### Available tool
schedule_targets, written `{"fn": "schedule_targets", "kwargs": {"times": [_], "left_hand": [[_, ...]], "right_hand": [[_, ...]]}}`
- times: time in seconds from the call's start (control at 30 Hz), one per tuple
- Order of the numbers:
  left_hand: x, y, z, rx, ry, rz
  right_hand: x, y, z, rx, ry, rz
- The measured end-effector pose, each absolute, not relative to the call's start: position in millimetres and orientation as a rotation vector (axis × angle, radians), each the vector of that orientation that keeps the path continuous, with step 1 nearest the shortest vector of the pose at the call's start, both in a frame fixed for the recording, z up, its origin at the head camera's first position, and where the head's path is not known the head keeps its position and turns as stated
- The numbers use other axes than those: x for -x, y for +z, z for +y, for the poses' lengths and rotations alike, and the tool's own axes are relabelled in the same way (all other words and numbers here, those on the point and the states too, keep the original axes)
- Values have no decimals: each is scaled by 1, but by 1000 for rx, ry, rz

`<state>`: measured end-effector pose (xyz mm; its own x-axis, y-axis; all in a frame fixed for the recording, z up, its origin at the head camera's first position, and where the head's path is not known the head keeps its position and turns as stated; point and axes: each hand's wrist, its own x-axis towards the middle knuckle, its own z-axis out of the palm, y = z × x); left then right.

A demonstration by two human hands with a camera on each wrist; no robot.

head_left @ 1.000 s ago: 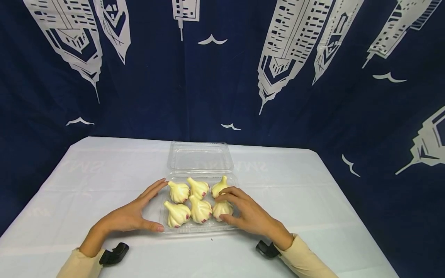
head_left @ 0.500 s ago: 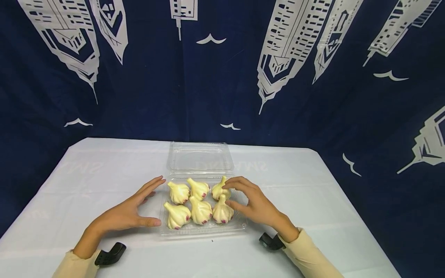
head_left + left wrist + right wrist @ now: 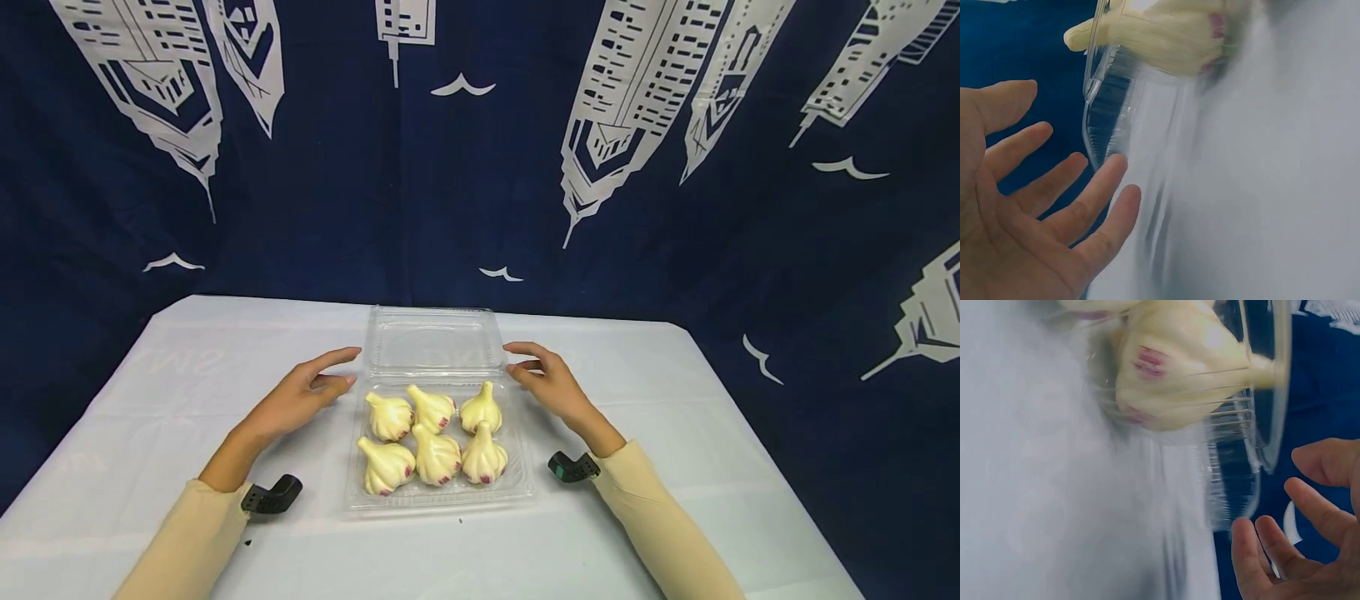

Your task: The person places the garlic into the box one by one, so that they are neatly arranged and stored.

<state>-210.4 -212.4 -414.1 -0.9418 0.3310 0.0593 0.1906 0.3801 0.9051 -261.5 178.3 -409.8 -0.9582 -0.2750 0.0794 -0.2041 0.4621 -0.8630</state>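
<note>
Several garlic bulbs [image 3: 438, 457], pale yellow with purple marks, sit in two rows in a clear plastic clamshell box [image 3: 442, 502]. Its clear lid [image 3: 437, 343] is folded back flat on the far side. My left hand [image 3: 300, 396] is at the left of the box, fingertips near the hinge, fingers spread and holding nothing. On the opposite side my right hand [image 3: 553, 385] has its fingertips right by the lid's near right corner, also holding nothing. Each wrist view shows loosely extended fingers beside the box, with a garlic bulb [image 3: 1166, 37] behind its clear wall.
The box stands on a table with a white cloth [image 3: 630, 500]. Behind the table hangs a dark blue curtain [image 3: 337, 208] with white building prints. Black devices [image 3: 273, 495] are strapped at both wrists. A small dark speck [image 3: 248, 542] lies near the left sleeve.
My right hand has let go of the front right garlic bulb and moved away to the far right side. The left hand has moved away from me along the left side. Box and bulbs stay put.
</note>
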Motion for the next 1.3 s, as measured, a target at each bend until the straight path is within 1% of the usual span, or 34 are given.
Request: {"fn": "schedule_targets", "kwargs": {"times": [0.13, 0.3, 0.6, 0.97, 1.3], "left_hand": [[225, -418, -205, -383, 1749, 2333], [236, -425, -201, -241, 1868, 2196], [243, -434, -194, -171, 1880, 2128], [239, -426, -191, -152, 1930, 2143], [230, -408, -189, -257, 2022, 2247]], "right_hand": [[269, -416, 176, 309, -1668, 2471], [273, -421, 174, 304, -1753, 2383], [273, -425, 170, 245, -1688, 2372], [270, -414, 167, 184, -1727, 2407], [260, -396, 173, 290, -1811, 2434]]}}
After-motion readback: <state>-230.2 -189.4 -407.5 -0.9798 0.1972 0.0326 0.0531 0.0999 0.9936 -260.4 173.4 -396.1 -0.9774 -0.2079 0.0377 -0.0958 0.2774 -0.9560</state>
